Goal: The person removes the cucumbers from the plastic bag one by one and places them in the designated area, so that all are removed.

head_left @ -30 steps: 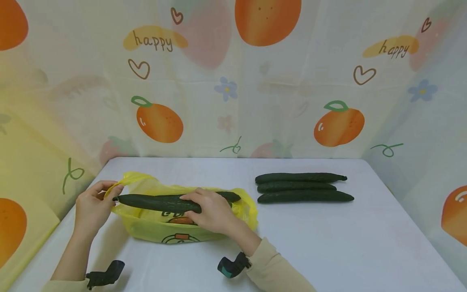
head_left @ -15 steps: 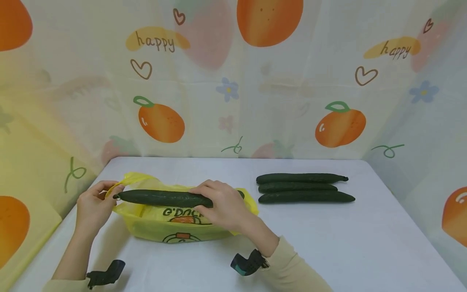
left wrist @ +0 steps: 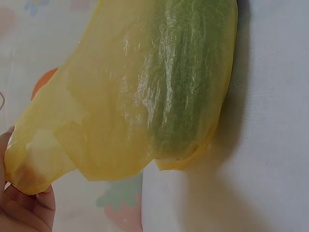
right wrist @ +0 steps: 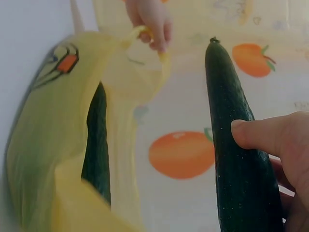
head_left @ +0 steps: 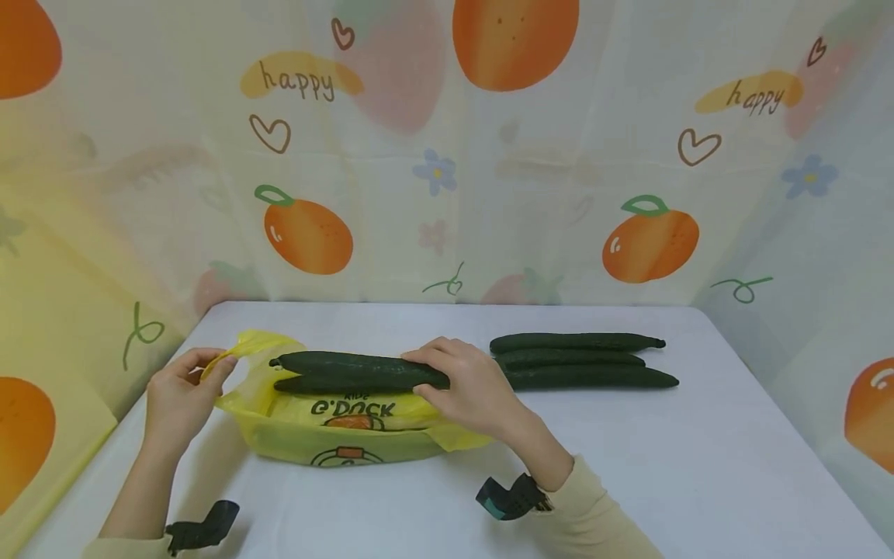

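Note:
My right hand [head_left: 468,384] grips a long dark green cucumber [head_left: 342,362] near its right part. The cucumber is above the yellow plastic bag [head_left: 293,442] and points left; in the right wrist view my thumb [right wrist: 251,134] lies along its side. Another cucumber [right wrist: 96,140] shows in the bag's mouth, partly covered by yellow plastic. At the bag's left end my left hand [head_left: 183,396] pinches its handle, stretching it up. Through the thin plastic in the left wrist view, a cucumber [left wrist: 183,87] shows green.
Three more cucumbers [head_left: 594,378] lie side by side at the back right of the white table [head_left: 663,466]; my right hand overlaps their left ends. A patterned cloth [head_left: 489,225] hangs behind the table and along both sides.
My right hand has moved right and slightly away, carrying the cucumber with it. The cucumber's left tip has left the side of my left hand, which keeps its place on the handle.

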`<state>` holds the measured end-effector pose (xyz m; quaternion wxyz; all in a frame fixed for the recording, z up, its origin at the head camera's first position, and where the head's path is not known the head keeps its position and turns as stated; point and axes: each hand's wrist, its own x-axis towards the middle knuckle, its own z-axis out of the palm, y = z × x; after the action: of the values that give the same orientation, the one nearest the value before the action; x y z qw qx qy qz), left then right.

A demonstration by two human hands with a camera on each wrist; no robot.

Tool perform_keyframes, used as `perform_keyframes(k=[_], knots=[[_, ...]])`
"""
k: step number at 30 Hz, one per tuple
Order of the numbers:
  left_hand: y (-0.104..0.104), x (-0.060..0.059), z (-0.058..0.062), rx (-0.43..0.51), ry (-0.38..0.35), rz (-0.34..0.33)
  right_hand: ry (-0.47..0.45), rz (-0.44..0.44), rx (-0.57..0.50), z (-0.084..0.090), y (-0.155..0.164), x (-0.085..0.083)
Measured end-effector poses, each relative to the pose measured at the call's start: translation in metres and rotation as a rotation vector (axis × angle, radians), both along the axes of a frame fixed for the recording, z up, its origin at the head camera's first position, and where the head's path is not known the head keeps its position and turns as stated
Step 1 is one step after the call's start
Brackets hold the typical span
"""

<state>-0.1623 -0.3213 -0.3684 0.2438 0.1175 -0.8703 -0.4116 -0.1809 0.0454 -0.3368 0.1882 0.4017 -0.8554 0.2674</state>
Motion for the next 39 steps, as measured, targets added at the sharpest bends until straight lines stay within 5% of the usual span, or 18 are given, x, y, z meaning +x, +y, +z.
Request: perform_keyframes(k=[22, 39], knots=[[0.004, -0.003, -0.002, 0.077, 0.016, -0.039, 0.028, -0.102, -0.033, -0.018, 0.067, -0.015], [0.001, -0.001, 0.0, 0.051, 0.005, -0.043, -0.078, -0.246, -0.05, -0.027, 0.129, -0.017]])
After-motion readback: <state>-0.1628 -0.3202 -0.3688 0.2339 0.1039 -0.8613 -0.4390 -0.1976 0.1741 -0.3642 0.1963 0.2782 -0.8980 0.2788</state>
